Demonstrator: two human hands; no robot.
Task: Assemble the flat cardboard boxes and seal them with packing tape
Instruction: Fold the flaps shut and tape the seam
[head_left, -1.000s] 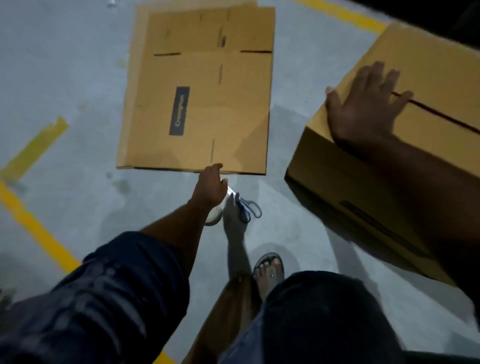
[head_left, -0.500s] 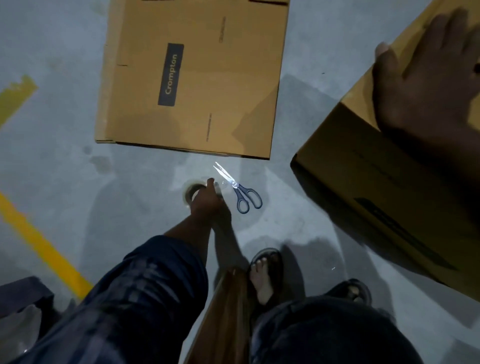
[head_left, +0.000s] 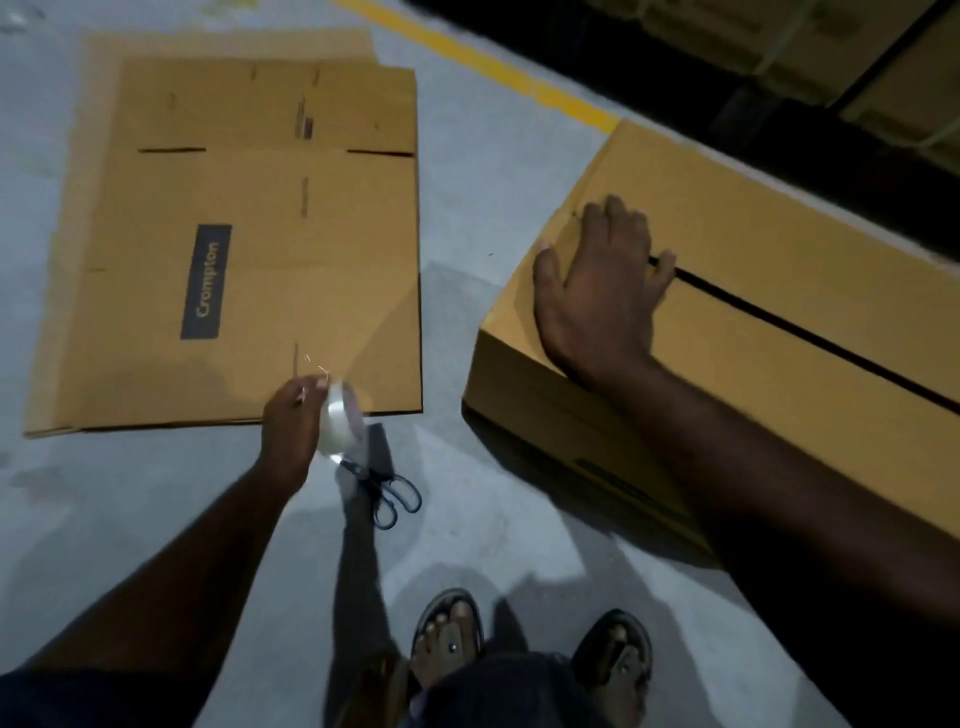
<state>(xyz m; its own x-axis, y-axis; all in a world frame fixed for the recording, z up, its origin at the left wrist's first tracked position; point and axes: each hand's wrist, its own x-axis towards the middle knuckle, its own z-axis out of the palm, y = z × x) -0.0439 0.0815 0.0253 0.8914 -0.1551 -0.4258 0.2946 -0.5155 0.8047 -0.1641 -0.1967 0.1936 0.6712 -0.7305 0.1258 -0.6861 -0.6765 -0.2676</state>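
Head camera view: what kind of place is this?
Probably a warehouse or packing area: a concrete floor with a yellow painted line, and stacked cartons in the dark at the back.

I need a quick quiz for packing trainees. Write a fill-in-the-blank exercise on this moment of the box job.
1. The left hand holds a roll of clear ____.
2. The right hand rests flat on the assembled box, while the scissors lie on the ____.
3. The dark label on the flat cardboard box reads ____.
Missing words: packing tape; floor; Crompton.
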